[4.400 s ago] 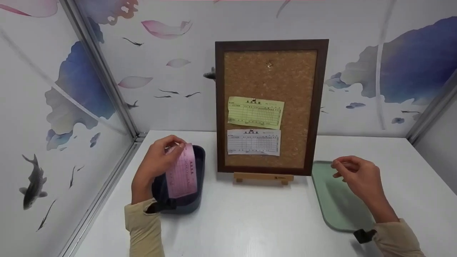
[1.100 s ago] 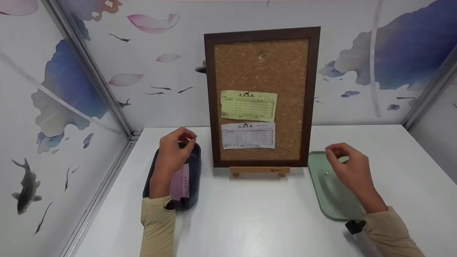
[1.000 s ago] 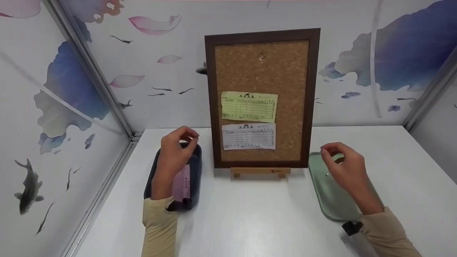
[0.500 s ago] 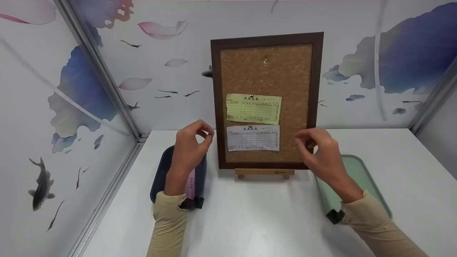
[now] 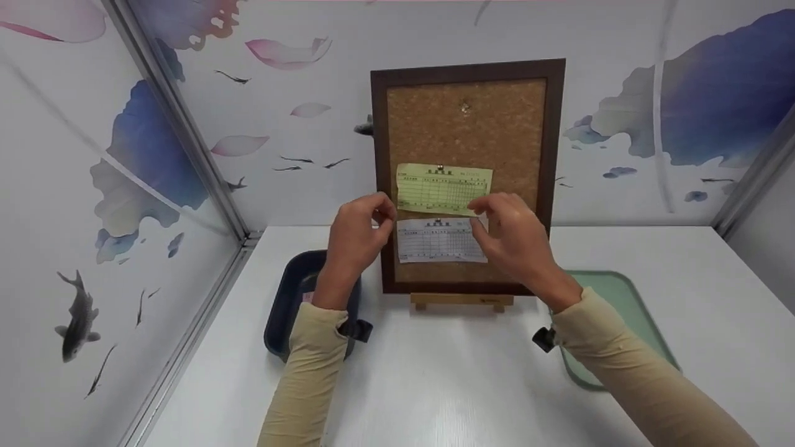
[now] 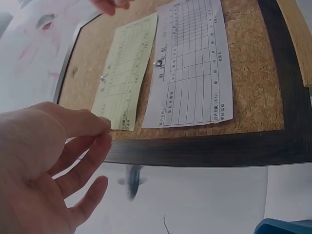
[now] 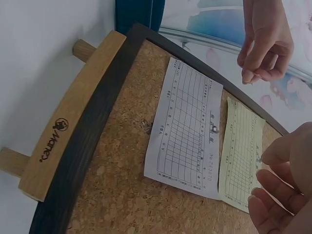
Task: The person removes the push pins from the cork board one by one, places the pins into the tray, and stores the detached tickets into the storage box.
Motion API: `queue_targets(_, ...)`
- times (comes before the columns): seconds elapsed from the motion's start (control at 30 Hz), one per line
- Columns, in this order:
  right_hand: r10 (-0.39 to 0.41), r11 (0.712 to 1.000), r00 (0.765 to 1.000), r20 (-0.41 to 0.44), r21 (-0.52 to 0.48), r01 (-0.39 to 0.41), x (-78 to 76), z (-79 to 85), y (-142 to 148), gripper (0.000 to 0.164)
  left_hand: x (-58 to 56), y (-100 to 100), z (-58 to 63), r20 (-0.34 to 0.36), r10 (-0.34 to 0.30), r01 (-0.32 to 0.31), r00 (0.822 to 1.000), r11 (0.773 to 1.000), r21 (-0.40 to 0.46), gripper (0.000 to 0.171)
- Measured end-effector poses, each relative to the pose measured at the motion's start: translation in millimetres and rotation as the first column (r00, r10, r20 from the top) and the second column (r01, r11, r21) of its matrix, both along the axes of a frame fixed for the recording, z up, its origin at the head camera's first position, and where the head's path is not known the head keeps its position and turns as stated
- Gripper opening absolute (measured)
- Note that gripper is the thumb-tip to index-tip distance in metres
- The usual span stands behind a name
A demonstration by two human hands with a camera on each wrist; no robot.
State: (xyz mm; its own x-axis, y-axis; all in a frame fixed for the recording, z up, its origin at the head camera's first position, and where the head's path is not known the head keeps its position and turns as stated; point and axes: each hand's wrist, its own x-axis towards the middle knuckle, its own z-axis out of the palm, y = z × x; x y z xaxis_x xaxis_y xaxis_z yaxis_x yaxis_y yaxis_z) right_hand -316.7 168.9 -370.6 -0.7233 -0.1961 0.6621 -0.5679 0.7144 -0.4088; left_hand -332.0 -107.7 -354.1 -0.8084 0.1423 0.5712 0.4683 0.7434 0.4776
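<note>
A framed cork board (image 5: 515,136) stands on a small wooden easel (image 5: 463,299). On it hang a yellow printed slip (image 5: 435,191) and, below, a white printed slip (image 5: 428,243), each pinned near its top edge. My left hand (image 5: 357,233) hovers by the board's left edge, thumb and forefinger close together, nothing visible between them. In the right wrist view, that hand is apart from the slips. My right hand (image 5: 512,236) is before the slips' right ends, thumb and fingers spread apart around the yellow slip's lower right corner; contact is hidden.
A navy basin (image 5: 273,332) stands left, with a bit of pink slip (image 5: 307,297) showing behind the left wrist. At right a green tray (image 5: 643,316) lies partly under the right forearm. Near the board's top sits a clear push pin (image 5: 465,107). Panels enclose the white table.
My left hand has let the pink slip down into the navy basin and moved to the board's left edge. My right hand has come from the green tray to the slips, its fingers parting.
</note>
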Motion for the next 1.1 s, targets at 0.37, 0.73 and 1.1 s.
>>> queue_targets(0.37,-0.018,0.999,1.0,-0.002,0.043,0.018,-24.8,15.0,-15,0.021,-16.7,1,7.5,-0.051,0.049,-0.051,0.997,0.998,-0.03,0.018)
queue_targets(0.73,-0.032,0.998,0.999,0.016,0.058,0.031,-48.5,30.8,-31,0.023,-26.1,7,14.3,-0.096,0.101,-0.103,0.99,0.995,-0.018,0.019)
queue_targets(1.1,-0.049,0.996,0.999,0.024,0.07,0.047,-59.4,39.7,-36,0.023,-35.7,11,16.2,-0.135,0.123,-0.116,0.983,0.991,0.063,0.015)
